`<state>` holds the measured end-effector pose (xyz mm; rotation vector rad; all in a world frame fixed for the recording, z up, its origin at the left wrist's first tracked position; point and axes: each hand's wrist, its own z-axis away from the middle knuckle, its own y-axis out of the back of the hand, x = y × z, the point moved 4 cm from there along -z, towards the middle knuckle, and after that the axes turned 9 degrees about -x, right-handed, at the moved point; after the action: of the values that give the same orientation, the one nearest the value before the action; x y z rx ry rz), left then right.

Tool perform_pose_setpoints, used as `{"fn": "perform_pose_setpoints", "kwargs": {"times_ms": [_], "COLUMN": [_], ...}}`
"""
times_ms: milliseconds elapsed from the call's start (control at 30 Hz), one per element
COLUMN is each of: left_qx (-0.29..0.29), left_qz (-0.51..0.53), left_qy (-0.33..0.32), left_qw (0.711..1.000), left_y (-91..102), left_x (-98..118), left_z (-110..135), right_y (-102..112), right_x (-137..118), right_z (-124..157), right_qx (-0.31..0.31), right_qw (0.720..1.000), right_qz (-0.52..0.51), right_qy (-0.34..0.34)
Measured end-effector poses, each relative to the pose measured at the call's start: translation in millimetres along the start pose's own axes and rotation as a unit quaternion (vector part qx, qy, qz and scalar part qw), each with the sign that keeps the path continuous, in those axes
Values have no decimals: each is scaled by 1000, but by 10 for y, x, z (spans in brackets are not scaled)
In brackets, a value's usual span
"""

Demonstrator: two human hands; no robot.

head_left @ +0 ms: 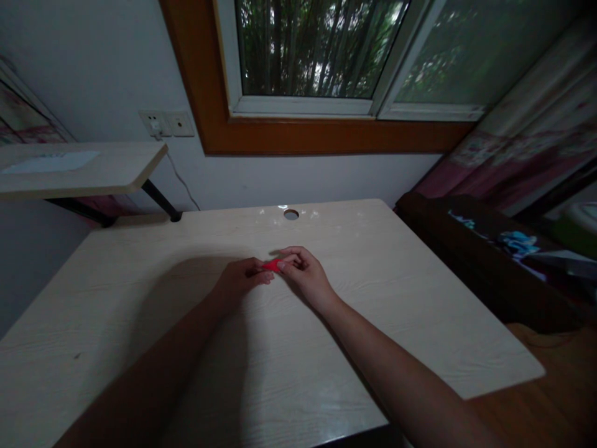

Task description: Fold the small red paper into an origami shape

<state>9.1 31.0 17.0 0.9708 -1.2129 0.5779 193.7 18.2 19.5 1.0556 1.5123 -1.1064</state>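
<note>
Head view: our left hand and right hand pinch a small red object; left beyond our grip, a flat white sheet, marks illegible

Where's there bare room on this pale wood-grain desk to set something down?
Bare patches of the pale wood-grain desk: between the right forearm and right edge; between the left forearm and left edge; and around the round hole near the back. The middle is crowded: left hand and right hand pinch a small red object.
</note>
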Motion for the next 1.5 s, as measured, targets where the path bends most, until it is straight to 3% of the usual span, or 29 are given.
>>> {"fn": "perform_pose_setpoints", "kwargs": {"times_ms": [233,600,833,1067,1333,1500], "left_qx": [46,77,80,70,81,76], "left_qz": [65,-25,-41,-18,67,32], "left_qy": [-41,-67,-44,-40,-62,-60], "left_qw": [996,994,995,997,993,995], "left_y": [56,91,102,106,83,89], "left_x": [32,72,72,88,-10,11], "left_z": [-24,-8,-8,-4,-24,7], "right_y": [-40,-120,-136,-109,-42,-85], "right_x": [28,60,-5,9,39,53], "right_z": [30,44,58,38,21,24], "right_qx": [-32,-64,-84,-86,-28,-43], "right_qw": [997,983,974,976,989,994], "right_qz": [75,174,210,200,145,91], "right_qy": [-5,-13,-1,-5,-29,-38]}}
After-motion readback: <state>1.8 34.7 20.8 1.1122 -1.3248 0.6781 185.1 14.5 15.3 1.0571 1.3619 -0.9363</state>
